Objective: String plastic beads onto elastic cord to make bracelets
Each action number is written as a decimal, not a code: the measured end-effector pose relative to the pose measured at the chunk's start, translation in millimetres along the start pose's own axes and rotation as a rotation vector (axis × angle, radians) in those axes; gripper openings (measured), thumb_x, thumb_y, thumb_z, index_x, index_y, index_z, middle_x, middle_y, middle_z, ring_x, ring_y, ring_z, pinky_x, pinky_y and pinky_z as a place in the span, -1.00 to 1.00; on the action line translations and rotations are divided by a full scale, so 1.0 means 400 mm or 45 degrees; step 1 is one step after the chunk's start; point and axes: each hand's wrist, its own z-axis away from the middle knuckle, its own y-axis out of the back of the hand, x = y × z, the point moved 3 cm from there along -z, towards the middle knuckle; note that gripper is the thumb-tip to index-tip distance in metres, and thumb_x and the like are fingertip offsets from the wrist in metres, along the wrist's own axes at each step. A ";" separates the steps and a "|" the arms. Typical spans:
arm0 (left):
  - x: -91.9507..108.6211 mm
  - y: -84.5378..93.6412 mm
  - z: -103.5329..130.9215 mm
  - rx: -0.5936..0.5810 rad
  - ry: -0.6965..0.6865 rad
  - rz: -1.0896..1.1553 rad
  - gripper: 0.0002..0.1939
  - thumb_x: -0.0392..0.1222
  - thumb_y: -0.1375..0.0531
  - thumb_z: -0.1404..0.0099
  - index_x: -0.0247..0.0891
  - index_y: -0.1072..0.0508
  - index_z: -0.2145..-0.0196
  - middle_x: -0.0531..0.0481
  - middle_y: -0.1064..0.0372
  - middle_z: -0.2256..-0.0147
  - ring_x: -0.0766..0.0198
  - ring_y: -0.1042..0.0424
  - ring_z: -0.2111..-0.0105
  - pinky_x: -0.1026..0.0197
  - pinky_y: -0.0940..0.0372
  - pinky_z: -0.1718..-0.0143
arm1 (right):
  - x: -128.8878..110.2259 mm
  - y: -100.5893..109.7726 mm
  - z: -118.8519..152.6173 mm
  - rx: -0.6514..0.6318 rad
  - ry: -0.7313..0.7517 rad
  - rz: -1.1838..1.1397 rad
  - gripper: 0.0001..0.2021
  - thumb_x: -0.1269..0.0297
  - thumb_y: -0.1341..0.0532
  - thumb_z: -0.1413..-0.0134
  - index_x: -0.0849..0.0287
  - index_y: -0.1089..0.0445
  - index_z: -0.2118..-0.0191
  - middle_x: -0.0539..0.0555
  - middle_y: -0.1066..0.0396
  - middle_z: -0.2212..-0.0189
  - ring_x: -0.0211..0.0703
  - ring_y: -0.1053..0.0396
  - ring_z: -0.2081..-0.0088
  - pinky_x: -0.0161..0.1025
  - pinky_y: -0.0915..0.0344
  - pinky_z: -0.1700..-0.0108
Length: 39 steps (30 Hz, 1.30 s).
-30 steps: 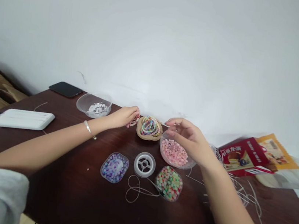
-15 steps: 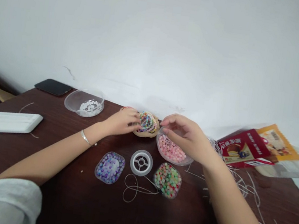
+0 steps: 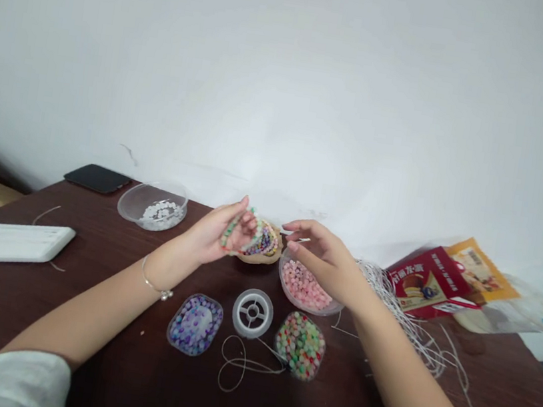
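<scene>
My left hand [image 3: 220, 227] is turned palm up, its fingers curled in a loop of green and multicoloured beads, a bead bracelet [image 3: 230, 230]. Just behind it, several more bead bracelets [image 3: 266, 243] lie in a brown, paper-like holder [image 3: 254, 259]. My right hand [image 3: 327, 258] hovers over the round tub of pink beads [image 3: 305, 286], with thumb and fingers bent towards each other. Thin whitish bits show at its fingertips, too small to make out. Nearer me are a white spool [image 3: 252, 314], a box of purple beads [image 3: 195, 324] and a box of green and red beads [image 3: 300, 346].
A clear bowl of white beads [image 3: 161, 215] and a black phone [image 3: 96, 178] are at the back left. At left lies a white flat device [image 3: 8, 242]. A heap of white cord [image 3: 406, 323] and red snack packaging [image 3: 430, 280] lie right. The wall [image 3: 286, 98] borders the table.
My left hand has lifted and rolled palm up, bringing the bead bracelet out from the other bracelets. My right hand stays over the pink beads, its fingers slightly straighter. The view has tilted up slightly.
</scene>
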 end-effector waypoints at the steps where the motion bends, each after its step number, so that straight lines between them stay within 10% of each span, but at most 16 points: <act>1: 0.016 -0.015 0.008 -0.101 0.094 0.243 -0.52 0.06 0.24 -0.38 -0.25 -0.21 0.52 -0.01 -0.30 0.52 0.32 -0.34 0.52 0.22 -0.30 0.41 | 0.004 -0.013 -0.001 -0.019 -0.030 -0.170 -0.71 0.20 -0.16 -0.16 0.11 -0.25 0.01 0.09 -0.35 0.14 -0.18 -0.34 0.10 -0.16 -0.31 0.06; 4: 0.055 -0.056 0.034 -0.392 0.290 0.959 -0.50 0.02 0.21 -0.40 -0.33 -0.39 0.35 -0.18 -0.46 0.27 0.22 -0.48 0.36 0.13 -0.36 0.26 | -0.005 -0.053 0.001 -0.133 -0.068 -0.529 -0.70 0.16 -0.14 -0.18 0.13 -0.24 0.00 0.09 -0.38 0.18 -0.22 -0.39 0.18 -0.20 -0.36 0.14; 8: 0.065 -0.064 0.050 -0.258 0.284 1.316 -0.58 -0.16 0.16 -0.42 -0.39 -0.44 0.24 -0.22 -0.44 0.08 0.18 -0.44 0.06 0.16 -0.28 0.00 | -0.017 -0.080 0.012 -0.115 -0.217 -0.745 -0.74 0.14 -0.19 -0.14 0.16 -0.27 0.11 0.02 -0.40 0.37 -0.28 -0.42 0.38 -0.25 -0.40 0.30; 14: 0.069 -0.075 0.073 0.016 0.260 1.194 -0.63 -0.25 0.11 -0.37 -0.40 -0.26 -0.05 -0.21 -0.33 -0.05 0.17 -0.22 -0.16 0.12 -0.15 -0.18 | 0.011 -0.125 0.013 -0.127 -0.365 -0.899 -0.65 0.36 -0.36 0.08 0.15 -0.27 0.15 -0.04 -0.44 0.44 -0.33 -0.42 0.40 -0.33 -0.40 0.31; 22: 0.108 -0.067 0.112 -0.025 -0.006 0.816 -0.18 -0.44 0.07 0.10 -0.30 -0.06 -0.21 -0.05 -0.19 -0.18 0.17 -0.05 -0.24 0.00 -0.11 -0.22 | 0.003 -0.082 0.010 0.058 -0.326 -0.890 -0.84 0.27 -0.32 0.01 0.18 -0.40 0.29 -0.03 -0.41 0.47 -0.37 -0.37 0.47 -0.36 -0.38 0.37; 39: 0.113 -0.082 0.135 -0.152 0.030 1.017 -0.23 -0.61 0.05 0.08 -0.30 -0.22 -0.13 -0.10 -0.25 -0.14 0.10 -0.16 -0.19 0.00 -0.07 -0.24 | -0.009 -0.047 0.015 0.127 -0.188 -0.740 -0.91 0.24 -0.23 -0.12 0.12 -0.41 0.28 -0.02 -0.41 0.43 -0.34 -0.32 0.44 -0.35 -0.29 0.36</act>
